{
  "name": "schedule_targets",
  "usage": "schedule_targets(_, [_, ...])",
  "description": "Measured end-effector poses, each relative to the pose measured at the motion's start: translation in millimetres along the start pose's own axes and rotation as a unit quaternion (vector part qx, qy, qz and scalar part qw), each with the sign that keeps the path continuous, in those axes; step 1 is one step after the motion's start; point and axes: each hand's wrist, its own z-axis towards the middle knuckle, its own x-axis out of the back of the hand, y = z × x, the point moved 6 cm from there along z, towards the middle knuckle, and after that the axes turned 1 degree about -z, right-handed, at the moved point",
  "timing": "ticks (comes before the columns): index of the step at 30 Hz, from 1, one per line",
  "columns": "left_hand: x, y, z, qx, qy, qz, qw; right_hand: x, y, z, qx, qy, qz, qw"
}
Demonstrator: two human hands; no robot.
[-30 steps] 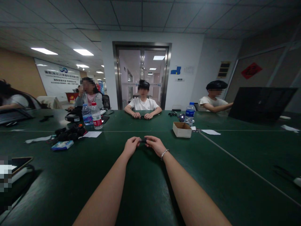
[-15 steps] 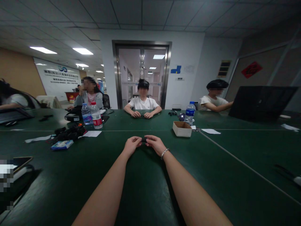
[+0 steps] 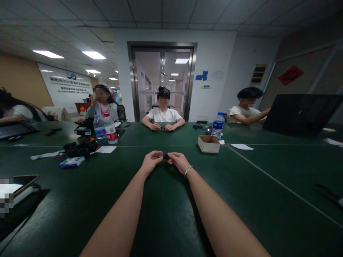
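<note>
Just above the green table, my left hand [image 3: 151, 162] and my right hand [image 3: 179, 162] meet fingertip to fingertip. Between them is a small, dark, elongated object [image 3: 165, 156], with a paler bit at its left end; its exact kind is too small to make out. The thumb and fingers of my left hand pinch the left end. Those of my right hand, which has a silvery bracelet [image 3: 188, 171] at the wrist, pinch the right end. My fingertips hide parts of the object.
An open cardboard box [image 3: 208, 144] stands ahead to the right, near a water bottle [image 3: 218, 125]. To the left lie a blue-white packet [image 3: 71, 162], a heap of black gear [image 3: 80, 147] and two bottles. Across the table [image 3: 166, 214] sits a person [image 3: 164, 115]; others sit at both sides.
The dark object shows more between my hands, its paler left end now visible. My right fingers have shifted slightly, and the view has tilted a little.
</note>
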Motion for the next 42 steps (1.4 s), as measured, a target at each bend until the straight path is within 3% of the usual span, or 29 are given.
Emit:
schedule_targets(4, [1.1, -11.2, 3.0, 0.07, 0.05, -0.063, 0.994, 0.7, 1.0, 0.6, -0.002, 0.007, 0.017, 1.0])
schedule_targets(7, [2.6, -21.8, 5.6, 0.121, 0.072, -0.016, 0.99, 0.5, 1.0, 0.6, -0.004, 0.01, 0.023, 1.0])
schedule_targets(11, [3.2, -19.4, 6.2, 0.078, 0.039, 0.061, 0.994, 0.1, -0.7, -0.7, -0.007, 0.012, 0.026, 1.0])
schedule_targets(15, [2.3, -7.3, 3.9, 0.01, 0.013, -0.003, 1.0, 0.8, -0.4, -0.7, -0.014, 0.017, 0.035, 0.999])
schedule_targets(18, [3.0, -15.1, 4.3, 0.087, 0.045, -0.017, 0.995, 1.2, 0.2, -0.3, -0.015, 0.017, 0.032, 0.999])
schedule_targets(20, [1.4, -21.7, 5.0, 0.127, 0.049, 0.042, 0.99, 0.9, -0.2, -0.8, -0.017, 0.015, 0.028, 0.999])
schedule_targets(23, [-1.7, -23.0, 7.7, 0.091, 0.033, 0.138, 0.986, -0.3, -2.2, -2.1, -0.016, 0.01, 0.024, 1.0])
schedule_targets(26, [0.0, -19.4, 8.7, 0.037, 0.041, 0.098, 0.994, -0.6, -3.6, -2.7, -0.015, 0.01, 0.024, 1.0])
schedule_targets(28, [2.5, -20.1, 8.5, 0.053, 0.048, 0.066, 0.995, -0.3, -3.1, -2.5, -0.017, 0.01, 0.024, 1.0])
schedule_targets(31, [1.1, -23.0, 7.4, 0.101, 0.022, 0.12, 0.987, 0.1, -1.7, -1.4, -0.021, 0.007, 0.024, 0.999])
schedule_targets(33, [-0.8, -19.8, 7.7, 0.075, 0.009, 0.153, 0.985, 0.9, -1.1, -0.9, -0.02, 0.01, 0.026, 0.999])
schedule_targets(36, [3.0, -15.6, 8.9, 0.031, 0.043, 0.105, 0.993, 1.3, -1.1, -0.5, -0.015, 0.013, 0.033, 0.999])
schedule_targets(38, [6.9, -19.4, 9.6, 0.055, 0.066, 0.054, 0.995, 0.5, -1.0, -0.5, -0.012, 0.008, 0.03, 0.999])
schedule_targets(42, [2.3, -22.4, 8.6, 0.101, 0.027, 0.05, 0.993, -0.2, -0.7, -0.6, -0.012, 0.008, 0.018, 1.0])
